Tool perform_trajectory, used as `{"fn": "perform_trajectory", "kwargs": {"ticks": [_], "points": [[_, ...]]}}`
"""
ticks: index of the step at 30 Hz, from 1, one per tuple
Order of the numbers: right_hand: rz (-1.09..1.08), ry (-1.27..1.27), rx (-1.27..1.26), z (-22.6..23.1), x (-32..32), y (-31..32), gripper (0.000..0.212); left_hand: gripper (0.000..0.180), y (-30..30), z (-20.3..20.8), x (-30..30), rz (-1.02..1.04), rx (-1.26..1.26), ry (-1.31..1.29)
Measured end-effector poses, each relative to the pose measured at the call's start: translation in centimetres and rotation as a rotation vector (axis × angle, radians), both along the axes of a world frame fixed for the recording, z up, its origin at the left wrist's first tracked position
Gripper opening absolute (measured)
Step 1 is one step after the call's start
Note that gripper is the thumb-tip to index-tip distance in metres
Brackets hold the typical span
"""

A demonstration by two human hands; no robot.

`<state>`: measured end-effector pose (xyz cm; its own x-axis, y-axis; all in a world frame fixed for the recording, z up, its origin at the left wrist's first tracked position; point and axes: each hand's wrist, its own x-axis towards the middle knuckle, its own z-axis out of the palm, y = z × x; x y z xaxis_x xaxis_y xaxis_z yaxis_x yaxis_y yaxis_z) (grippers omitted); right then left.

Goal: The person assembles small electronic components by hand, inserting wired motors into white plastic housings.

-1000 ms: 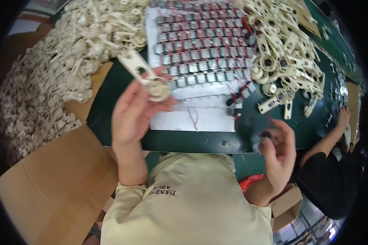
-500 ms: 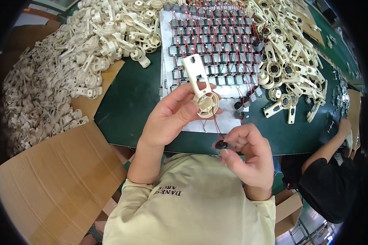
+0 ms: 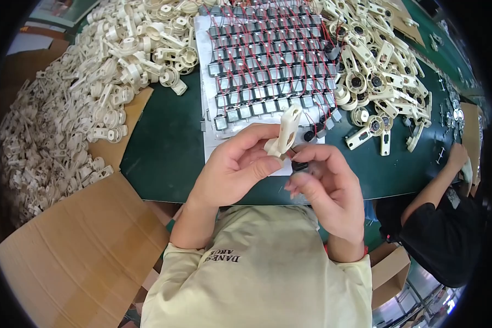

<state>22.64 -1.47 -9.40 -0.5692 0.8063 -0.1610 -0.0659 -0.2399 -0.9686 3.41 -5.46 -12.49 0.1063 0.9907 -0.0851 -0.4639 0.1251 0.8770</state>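
Observation:
My left hand [image 3: 232, 172] is closed round the ring end of a cream plastic housing [image 3: 291, 124], whose slotted handle points up and away from me. Its ring end is partly hidden by my fingers and turned from view. Close to its right, my right hand [image 3: 336, 199] pinches a small black round part [image 3: 299, 165] between thumb and fingers. That part sits just beside the ring end; whether the two touch, I cannot tell. Beyond my hands, a white sheet [image 3: 209, 147] bears rows of small grey metal blocks [image 3: 257, 109] with red wires.
Many cream housings [image 3: 142, 49] are heaped at the left, by a cardboard flap [image 3: 76, 251]. More housings [image 3: 374, 82], some with black centres, lie at the right on the green table [image 3: 158, 164]. A co-worker's arm [image 3: 432, 188] reaches over the table at far right.
The housing has been tilted, from showing its open ring face to nearly edge-on, and lowered. My right hand has brought the black part up beside the ring end.

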Motion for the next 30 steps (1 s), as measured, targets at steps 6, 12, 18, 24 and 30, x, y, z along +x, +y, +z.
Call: {"fn": "perform_trajectory", "kwargs": {"ticks": [6, 12, 18, 24, 30], "points": [[-0.133, -0.302, 0.346, -0.5, -0.5, 0.7, 0.037, 0.05, -0.2, -0.5, 0.5, 0.076, 0.046, 0.135], [-0.153, -0.29, 0.434, -0.9, -0.3, 0.6, 0.025, 0.038, 0.2, -1.0, 0.3, 0.069, 0.272, 0.431], [-0.183, 0.052, -0.045, -1.1, -0.7, 0.2, 0.024, 0.036, -0.4, -0.1, 1.3, 0.045, -0.029, 0.004], [-0.208, -0.069, 0.477, -3.7, -1.3, 0.0, 0.028, 0.037, -0.2, -0.4, 1.5, 0.064, -0.002, -0.029], [-0.295, -0.186, 0.53, -3.2, -2.0, -0.7, 0.025, 0.041, -0.4, 0.1, 1.7, 0.139, 0.004, 0.02]]}}
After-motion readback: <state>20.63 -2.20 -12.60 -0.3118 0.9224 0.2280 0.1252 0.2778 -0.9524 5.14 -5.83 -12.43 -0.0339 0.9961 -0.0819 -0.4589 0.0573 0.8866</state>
